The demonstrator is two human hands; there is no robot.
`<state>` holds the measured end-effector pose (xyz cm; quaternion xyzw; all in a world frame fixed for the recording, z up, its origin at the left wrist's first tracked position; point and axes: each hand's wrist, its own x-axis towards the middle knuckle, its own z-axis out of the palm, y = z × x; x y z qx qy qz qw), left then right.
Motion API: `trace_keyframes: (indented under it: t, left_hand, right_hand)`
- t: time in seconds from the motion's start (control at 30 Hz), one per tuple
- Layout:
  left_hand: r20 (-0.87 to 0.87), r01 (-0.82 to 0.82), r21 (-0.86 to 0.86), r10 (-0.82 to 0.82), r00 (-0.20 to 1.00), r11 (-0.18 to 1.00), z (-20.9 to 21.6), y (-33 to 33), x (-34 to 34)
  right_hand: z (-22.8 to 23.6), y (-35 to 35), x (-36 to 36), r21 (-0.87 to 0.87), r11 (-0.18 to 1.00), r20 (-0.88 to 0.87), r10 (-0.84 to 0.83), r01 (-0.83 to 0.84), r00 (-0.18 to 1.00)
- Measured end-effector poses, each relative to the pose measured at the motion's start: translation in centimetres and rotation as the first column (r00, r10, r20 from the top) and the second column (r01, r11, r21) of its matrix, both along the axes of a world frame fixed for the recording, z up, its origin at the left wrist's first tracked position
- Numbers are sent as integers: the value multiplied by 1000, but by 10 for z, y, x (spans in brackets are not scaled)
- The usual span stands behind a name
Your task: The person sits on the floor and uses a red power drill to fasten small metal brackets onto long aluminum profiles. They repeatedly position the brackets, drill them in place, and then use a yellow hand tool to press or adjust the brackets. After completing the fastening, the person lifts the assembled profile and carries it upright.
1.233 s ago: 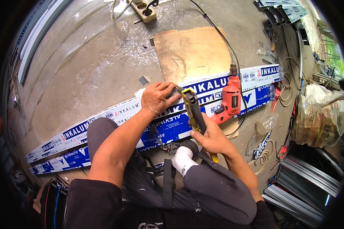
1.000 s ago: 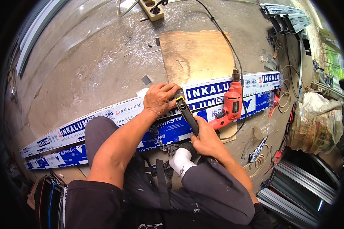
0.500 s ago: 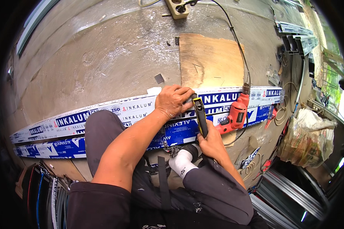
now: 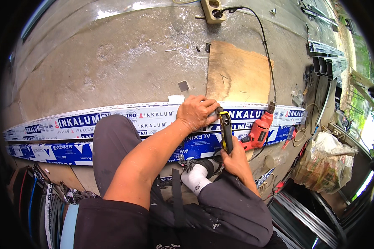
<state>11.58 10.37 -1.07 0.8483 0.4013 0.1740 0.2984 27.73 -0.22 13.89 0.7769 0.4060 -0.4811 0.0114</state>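
My right grip (image 4: 237, 161) is wrapped round a black-and-yellow tool (image 4: 226, 132), its head over the upper bar (image 4: 81, 120); my left grip (image 4: 195, 113) lies on that bar beside it, and I cannot tell whether it pinches anything. The lower bar (image 4: 50, 152), too, wears printed film (image 4: 199, 146). Work looks under way; how much remains doesn't show. Bold white-on-blue lettering (image 4: 246, 114) reads clearly.

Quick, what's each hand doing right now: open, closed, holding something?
Left hand: curled at the white-and-blue wrapped profile; whether it grips anything cannot be told.
Right hand: closed around the black-and-yellow hand tool.
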Motion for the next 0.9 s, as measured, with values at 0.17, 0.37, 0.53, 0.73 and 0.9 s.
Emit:
trace_keyframes:
  t: [0.17,0.37,0.53,0.73,0.9]
  left_hand:
    - [13,-18,8,18,1000,1000,-1,-1,2]
    - [21,-30,-9,30,999,1000,-2,-2,3]
    - [25,-22,-22,23,999,1000,-1,-1,2]
    - [25,-15,-43,16,1000,999,-2,-3,1]
    - [46,-25,-11,26,999,1000,-1,-1,2]
  right_hand:
    - [0,-4,1,-9,1000,21,-7,8,1000]
    - [-5,-6,7,-9,999,-59,-37,36,998]
    - [-5,4,4,52,998,-36,26,-25,999]
    - [-10,11,-4,-38,996,73,79,-77,994]
    - [-48,0,-3,177,977,254,68,-115,965]
